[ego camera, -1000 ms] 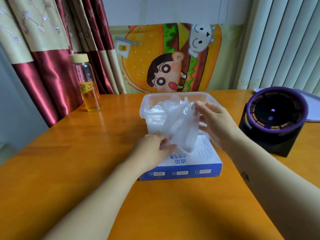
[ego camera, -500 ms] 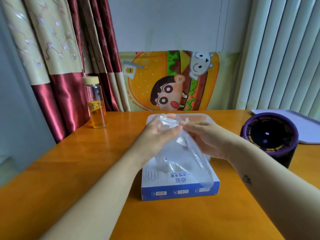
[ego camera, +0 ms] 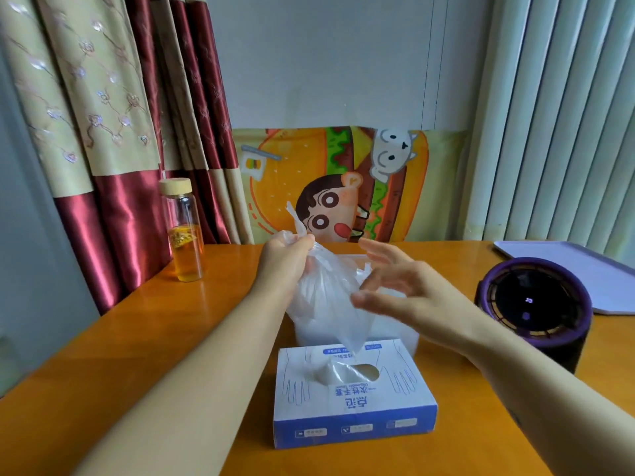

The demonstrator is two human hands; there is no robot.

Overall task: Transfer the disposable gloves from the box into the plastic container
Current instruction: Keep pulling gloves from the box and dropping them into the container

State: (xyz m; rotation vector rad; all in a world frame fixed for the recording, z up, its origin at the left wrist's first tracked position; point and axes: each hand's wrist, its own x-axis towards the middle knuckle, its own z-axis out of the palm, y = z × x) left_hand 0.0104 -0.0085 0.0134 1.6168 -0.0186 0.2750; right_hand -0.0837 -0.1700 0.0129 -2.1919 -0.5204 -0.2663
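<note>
Container largely out of sight behind glove and blurred right hand.

Box top, large print: the glove box carries two big blue Chinese characters, upside down to the camera, which appear to read 点泡.
Box top, smaller print: a blue line just beyond them appears to read 一次性手套.
Box top, far edge: a blue strip of white print, too small to read.
Box front: three small white labels on the blue band, too small to read.
Purple device: a small lit mark on its dark centre, illegible.
Poster: cartoon drawings, no legible letters.
</note>
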